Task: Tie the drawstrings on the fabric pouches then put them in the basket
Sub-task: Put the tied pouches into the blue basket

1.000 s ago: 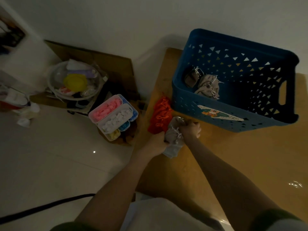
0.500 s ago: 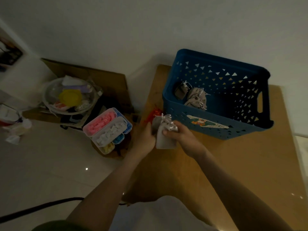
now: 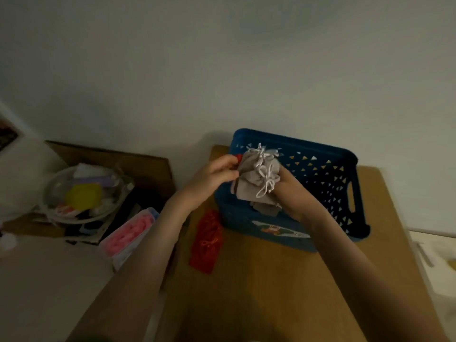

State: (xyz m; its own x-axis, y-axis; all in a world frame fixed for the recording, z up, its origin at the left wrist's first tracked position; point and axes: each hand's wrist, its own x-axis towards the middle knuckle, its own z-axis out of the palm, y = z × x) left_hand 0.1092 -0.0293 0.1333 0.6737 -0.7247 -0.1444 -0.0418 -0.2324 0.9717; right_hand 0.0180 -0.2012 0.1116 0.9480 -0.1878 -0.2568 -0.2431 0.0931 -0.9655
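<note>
The grey fabric pouches (image 3: 254, 180) with white drawstrings are pinched by the left hand (image 3: 217, 174) and gripped by the right hand (image 3: 290, 191) above the blue plastic basket (image 3: 320, 150).

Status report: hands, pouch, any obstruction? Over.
Left hand, right hand grip grey pouches over blue basket. Red pouches on table. No obstruction seen.

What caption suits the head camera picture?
Left hand and right hand hold grey pouches near a blue basket beside red pouches.

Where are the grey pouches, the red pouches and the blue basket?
grey pouches (image 3: 248, 185): head view, fabric on the left side.
red pouches (image 3: 208, 240): head view, middle of the pile.
blue basket (image 3: 308, 145): head view, far rim.
</note>
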